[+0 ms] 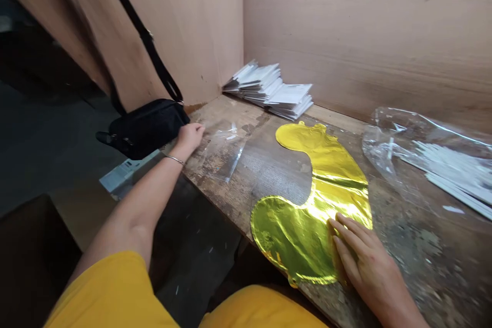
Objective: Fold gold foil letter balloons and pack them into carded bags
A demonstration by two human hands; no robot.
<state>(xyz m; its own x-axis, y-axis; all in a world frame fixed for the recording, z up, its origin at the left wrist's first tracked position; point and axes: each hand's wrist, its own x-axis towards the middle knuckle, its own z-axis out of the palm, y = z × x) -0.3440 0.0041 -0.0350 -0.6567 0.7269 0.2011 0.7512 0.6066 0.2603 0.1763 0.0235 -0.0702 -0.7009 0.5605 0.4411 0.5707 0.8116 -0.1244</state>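
A flat, shiny gold foil balloon, curved like a letter C, lies on the worn wooden table. My right hand rests on its lower right part, fingers stretched out and lying against the foil. At the table's left edge, my left hand is closed with its fingers pressed together beside a black bag. What it pinches, if anything, does not show. Just right of it, clear plastic sleeves lie on the wood. A pale, clear-and-white plastic package shows below my left forearm, beyond the table edge.
Stacked white paper packets lean in the back corner. At right, a large clear plastic bag contains white sticks. The black bag hangs by a strap along the left panel. A dark box stands low at left.
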